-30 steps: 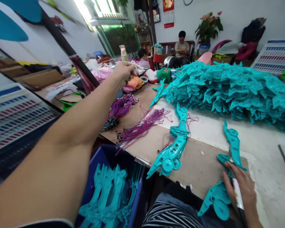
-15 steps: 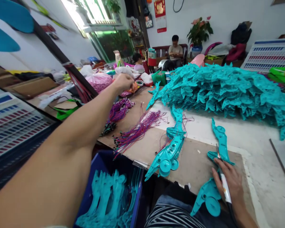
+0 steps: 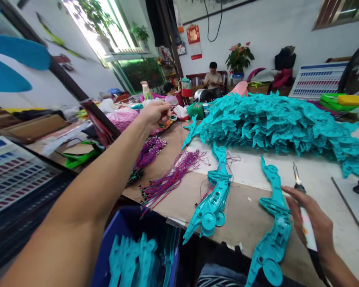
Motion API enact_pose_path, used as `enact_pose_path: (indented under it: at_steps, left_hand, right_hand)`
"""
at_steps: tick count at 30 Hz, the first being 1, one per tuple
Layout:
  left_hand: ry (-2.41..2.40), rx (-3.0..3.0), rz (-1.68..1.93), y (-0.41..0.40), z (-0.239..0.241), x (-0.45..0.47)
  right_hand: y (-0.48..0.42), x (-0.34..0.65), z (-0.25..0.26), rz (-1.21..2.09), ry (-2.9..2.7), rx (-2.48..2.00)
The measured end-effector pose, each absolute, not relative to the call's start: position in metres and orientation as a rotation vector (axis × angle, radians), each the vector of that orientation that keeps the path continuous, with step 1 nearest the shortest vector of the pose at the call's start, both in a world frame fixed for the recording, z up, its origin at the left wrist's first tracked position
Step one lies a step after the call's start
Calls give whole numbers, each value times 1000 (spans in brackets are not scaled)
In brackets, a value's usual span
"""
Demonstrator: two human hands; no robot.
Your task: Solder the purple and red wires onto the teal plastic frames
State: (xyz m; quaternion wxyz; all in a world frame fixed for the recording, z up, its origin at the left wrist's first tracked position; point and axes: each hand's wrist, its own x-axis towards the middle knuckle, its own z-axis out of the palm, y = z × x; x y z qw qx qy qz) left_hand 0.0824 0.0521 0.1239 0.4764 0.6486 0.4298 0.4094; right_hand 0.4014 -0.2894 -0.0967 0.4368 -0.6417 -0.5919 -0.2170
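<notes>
My left hand (image 3: 154,113) is stretched far out over the left side of the table, its fingers pinched together near some small pots and an orange bag; what it pinches is too small to make out. My right hand (image 3: 312,221) grips a white-handled soldering iron (image 3: 300,199), tip pointing away from me, just right of a teal plastic toy shell (image 3: 272,223) lying on the brown board. A second teal shell (image 3: 217,191) with thin red wires lies to its left.
A big heap of teal shells (image 3: 275,119) fills the far right of the table. Bundles of purple and red wires (image 3: 170,177) lie mid-left. A blue bin of teal parts (image 3: 137,251) stands below the table edge. A person (image 3: 212,79) sits at the back wall.
My right hand has lifted off the near teal shell and shifted right, raising the soldering iron. My left hand stays reached out, drawn back slightly. The camera has tilted up.
</notes>
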Motion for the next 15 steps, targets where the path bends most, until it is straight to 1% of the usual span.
enact_pose_path:
  at_steps: [2, 5, 7, 15]
  left_hand:
    - [1018, 1570, 1033, 41, 127, 83]
    - [994, 1541, 1080, 29, 128, 83]
    - [974, 1542, 1105, 24, 127, 83]
    - [814, 1552, 1116, 5, 132, 66]
  right_hand:
    - [-265, 399, -67, -523, -1434, -1511]
    - [-215, 384, -35, -343, -1420, -1487]
    - [-177, 365, -21, -169, -1476, -1442]
    - [-30, 260, 21, 415, -1522, -967]
